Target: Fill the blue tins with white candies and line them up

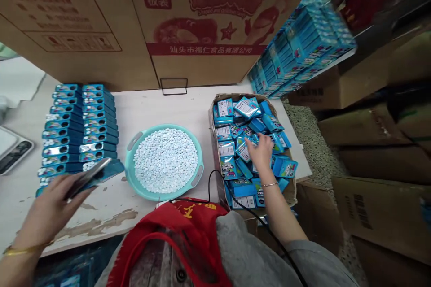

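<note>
On the left, my left hand (55,204) is closed around a flat blue box (104,174) with a shiny silvery edge; my fingers hide part of it. It is held over the near end of two rows of small blue candy boxes (99,121). My right hand (261,150) reaches into an open carton (217,184) of loose blue candy boxes (229,168), thumb and fingers apart and touching the boxes. Between my hands stands a turquoise basin (129,161) full of small whitish candies (164,159).
A large printed cardboard carton (202,69) walls off the back of the table. Bundled blue boxes (303,42) are stacked at the right rear. A scale (15,148) sits at the left edge. A black cable (242,206) runs past the carton; more cartons (370,206) fill the right.
</note>
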The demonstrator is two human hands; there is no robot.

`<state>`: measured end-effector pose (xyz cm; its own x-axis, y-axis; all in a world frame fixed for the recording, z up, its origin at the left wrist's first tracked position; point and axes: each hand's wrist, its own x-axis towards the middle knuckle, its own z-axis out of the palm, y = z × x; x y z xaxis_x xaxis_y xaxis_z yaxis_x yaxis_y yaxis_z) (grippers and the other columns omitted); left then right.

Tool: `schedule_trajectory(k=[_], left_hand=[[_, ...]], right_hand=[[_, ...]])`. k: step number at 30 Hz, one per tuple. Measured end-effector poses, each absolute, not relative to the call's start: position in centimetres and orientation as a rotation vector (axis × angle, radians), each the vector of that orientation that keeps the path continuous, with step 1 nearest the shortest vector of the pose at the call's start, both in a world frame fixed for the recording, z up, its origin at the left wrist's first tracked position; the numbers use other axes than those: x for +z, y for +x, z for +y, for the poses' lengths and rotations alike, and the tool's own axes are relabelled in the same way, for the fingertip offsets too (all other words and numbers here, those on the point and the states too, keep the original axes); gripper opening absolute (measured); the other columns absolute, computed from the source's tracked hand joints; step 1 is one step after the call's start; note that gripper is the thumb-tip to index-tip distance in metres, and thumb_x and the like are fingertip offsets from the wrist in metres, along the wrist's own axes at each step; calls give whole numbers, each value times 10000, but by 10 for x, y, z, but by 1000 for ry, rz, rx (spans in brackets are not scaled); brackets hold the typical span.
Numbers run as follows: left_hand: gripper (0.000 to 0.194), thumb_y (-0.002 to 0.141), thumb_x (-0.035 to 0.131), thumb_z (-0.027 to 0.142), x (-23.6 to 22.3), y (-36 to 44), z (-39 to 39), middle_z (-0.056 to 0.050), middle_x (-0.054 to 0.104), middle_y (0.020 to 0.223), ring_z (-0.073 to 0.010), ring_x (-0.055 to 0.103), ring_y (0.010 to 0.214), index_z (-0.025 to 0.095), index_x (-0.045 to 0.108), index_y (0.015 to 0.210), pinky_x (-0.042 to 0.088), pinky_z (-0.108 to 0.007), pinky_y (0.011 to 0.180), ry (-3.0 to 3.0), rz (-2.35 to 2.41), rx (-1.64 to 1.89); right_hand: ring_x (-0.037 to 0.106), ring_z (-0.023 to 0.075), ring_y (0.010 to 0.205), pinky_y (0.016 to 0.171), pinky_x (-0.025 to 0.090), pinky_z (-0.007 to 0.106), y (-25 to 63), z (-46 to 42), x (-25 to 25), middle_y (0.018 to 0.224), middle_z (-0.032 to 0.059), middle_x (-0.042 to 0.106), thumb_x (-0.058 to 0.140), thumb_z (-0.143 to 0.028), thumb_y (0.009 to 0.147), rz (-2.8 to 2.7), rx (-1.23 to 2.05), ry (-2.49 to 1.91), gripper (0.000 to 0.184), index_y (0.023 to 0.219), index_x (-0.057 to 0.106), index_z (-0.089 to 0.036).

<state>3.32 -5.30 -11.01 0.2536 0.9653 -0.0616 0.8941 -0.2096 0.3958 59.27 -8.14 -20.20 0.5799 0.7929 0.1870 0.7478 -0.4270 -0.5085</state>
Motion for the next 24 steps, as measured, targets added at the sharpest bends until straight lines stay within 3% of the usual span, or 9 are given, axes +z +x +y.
schedule_trajectory(k=[2, 4, 8, 11, 14, 17, 20, 24], left_hand=[[290, 855, 440, 566, -118, 11, -54, 37, 499, 935, -248, 549, 849, 522, 489, 1137, 469, -419, 785, 2131, 1815, 237], [284, 830, 425, 574, -134, -7, -53, 32, 507, 910, -254, 552, 857, 456, 505, 1076, 476, -422, 799, 2079, 1885, 187], [287, 795, 432, 546, -181, -30, -42, 16, 540, 858, -233, 581, 830, 323, 527, 948, 505, -380, 786, 2006, 1935, 41], [313, 756, 464, 521, -217, -38, -30, -2, 577, 907, -226, 599, 847, 277, 553, 931, 522, -356, 772, 2026, 1914, -4], [352, 731, 494, 491, -240, -42, -24, -32, 589, 986, -233, 606, 853, 230, 568, 954, 534, -357, 744, 2055, 1932, -18], [466, 749, 516, 489, -243, -40, -32, -84, 571, 1130, -275, 602, 945, 198, 541, 1113, 545, -395, 758, 2076, 2008, 19], [592, 800, 508, 529, -227, -25, -47, -175, 551, 1180, -328, 576, 1045, 120, 501, 1228, 533, -446, 827, 2097, 2102, 181], [396, 936, 372, 407, -202, 19, -65, -129, 619, 1049, -256, 593, 1007, 148, 563, 1167, 498, -405, 910, 2160, 1762, 247]], right_hand=[[508, 385, 1129, 942, 407, 554, 624, -93, -210, 1124, 222, 573, 674, -522, 767, -1189, 275, -2496, 521, 1091, 584, -125], [539, 360, 1077, 907, 438, 507, 632, -102, -217, 1086, 197, 585, 699, -515, 733, -1197, 405, -2534, 528, 1076, 574, -134], [533, 316, 1068, 908, 460, 479, 604, -104, -214, 1137, 160, 536, 678, -538, 732, -1339, 348, -2241, 591, 1156, 522, -156], [525, 296, 1075, 942, 454, 486, 577, -98, -197, 1103, 122, 531, 663, -515, 760, -1409, 350, -2052, 488, 1101, 554, -183], [564, 258, 1023, 943, 470, 461, 553, -92, -177, 1043, 73, 579, 743, -479, 707, -1158, 406, -1902, 507, 1091, 553, -208], [630, 188, 881, 822, 539, 360, 529, -84, -162, 977, 20, 644, 781, -447, 681, -633, 748, -1670, 542, 1118, 544, -232], [661, 142, 802, 690, 559, 252, 504, -78, -158, 926, 8, 699, 766, -418, 709, -213, 1207, -1445, 373, 985, 622, -212], [655, 117, 654, 526, 534, 193, 471, -85, -161, 776, -32, 720, 789, -344, 683, 18, 1608, -1342, 224, 832, 670, -227]])
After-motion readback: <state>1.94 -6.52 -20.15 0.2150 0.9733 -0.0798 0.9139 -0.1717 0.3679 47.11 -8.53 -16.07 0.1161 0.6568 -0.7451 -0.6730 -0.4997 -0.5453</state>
